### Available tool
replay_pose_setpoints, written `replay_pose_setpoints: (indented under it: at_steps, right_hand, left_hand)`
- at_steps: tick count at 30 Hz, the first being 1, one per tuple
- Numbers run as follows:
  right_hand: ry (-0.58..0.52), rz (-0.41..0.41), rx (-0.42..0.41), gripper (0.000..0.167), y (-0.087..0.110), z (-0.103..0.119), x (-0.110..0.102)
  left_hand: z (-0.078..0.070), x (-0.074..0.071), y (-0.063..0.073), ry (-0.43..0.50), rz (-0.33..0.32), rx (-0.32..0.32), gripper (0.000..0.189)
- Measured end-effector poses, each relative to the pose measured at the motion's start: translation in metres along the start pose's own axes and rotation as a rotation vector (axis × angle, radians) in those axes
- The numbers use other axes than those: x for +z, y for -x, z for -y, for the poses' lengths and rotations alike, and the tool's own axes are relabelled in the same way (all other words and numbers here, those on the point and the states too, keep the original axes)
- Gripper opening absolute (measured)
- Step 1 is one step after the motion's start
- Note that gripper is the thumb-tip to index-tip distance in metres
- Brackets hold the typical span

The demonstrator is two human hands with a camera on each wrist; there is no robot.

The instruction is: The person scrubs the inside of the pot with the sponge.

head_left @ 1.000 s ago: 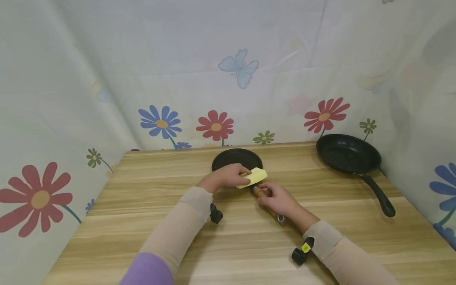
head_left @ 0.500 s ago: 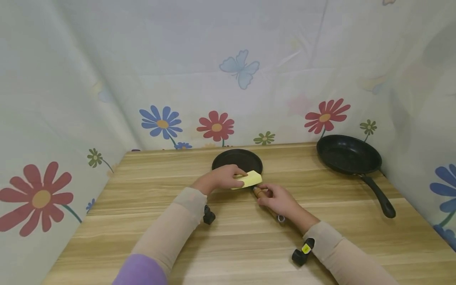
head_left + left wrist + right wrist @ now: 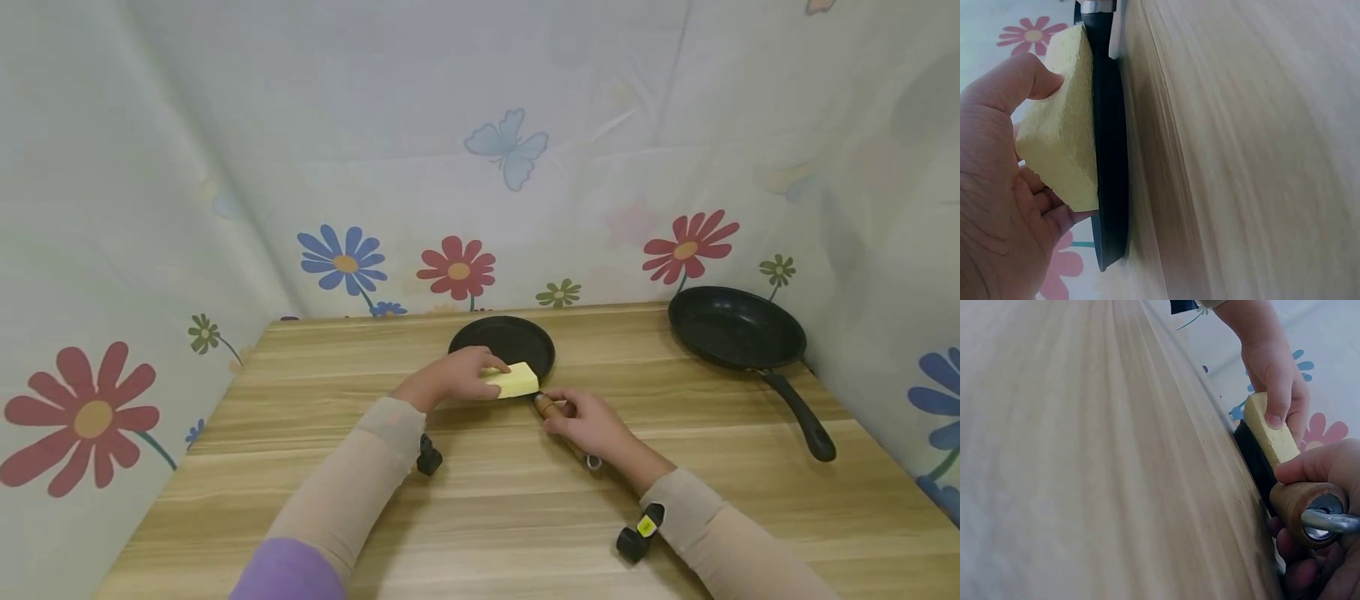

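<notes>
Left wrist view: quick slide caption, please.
The left hand grips a yellow sponge against a black pan on a wood-grain tabletop.

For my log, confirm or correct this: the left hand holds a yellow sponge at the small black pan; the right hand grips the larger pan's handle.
Wrong handle: the head view shows the right hand gripping the wooden handle of the small black pan. The left hand holds the yellow sponge there.

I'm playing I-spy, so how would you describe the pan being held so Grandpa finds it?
Look at the light-brown, wood-grain table. Near the middle of its far edge is a small, round, shallow black pan. Unlike the bigger, deeper black pan on the right, it has a brown wooden handle, gripped by the right hand.
</notes>
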State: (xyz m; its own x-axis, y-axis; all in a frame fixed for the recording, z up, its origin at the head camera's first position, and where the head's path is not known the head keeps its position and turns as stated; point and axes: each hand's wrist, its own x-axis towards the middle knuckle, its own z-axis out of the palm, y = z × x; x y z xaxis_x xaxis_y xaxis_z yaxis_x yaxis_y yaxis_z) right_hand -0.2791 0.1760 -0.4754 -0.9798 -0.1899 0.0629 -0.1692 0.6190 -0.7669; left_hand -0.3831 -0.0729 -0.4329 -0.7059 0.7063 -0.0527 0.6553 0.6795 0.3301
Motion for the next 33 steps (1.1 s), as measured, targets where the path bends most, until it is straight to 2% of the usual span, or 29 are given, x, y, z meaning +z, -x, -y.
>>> replay_pose_setpoints:
  at_steps: [15, 22, 28, 33]
  right_hand:
    - [0.022, 0.004, -0.01, 0.047, 0.001, 0.003, -0.001]
    - [0.02, 0.006, -0.014, 0.047, 0.001, 0.003, -0.002]
    - [0.034, 0.002, -0.029, 0.046, 0.002, 0.002, -0.002]
    - [0.048, 0.0, -0.021, 0.047, 0.002, 0.0, -0.002]
  left_hand:
    - [0.016, -0.002, 0.009, -0.037, -0.035, 0.018, 0.047]
    - [0.02, -0.007, 0.012, -0.078, -0.049, -0.016, 0.048]
    - [0.023, -0.012, 0.016, -0.072, -0.047, -0.027, 0.048]
    - [0.027, -0.012, 0.015, -0.076, -0.05, -0.038, 0.047]
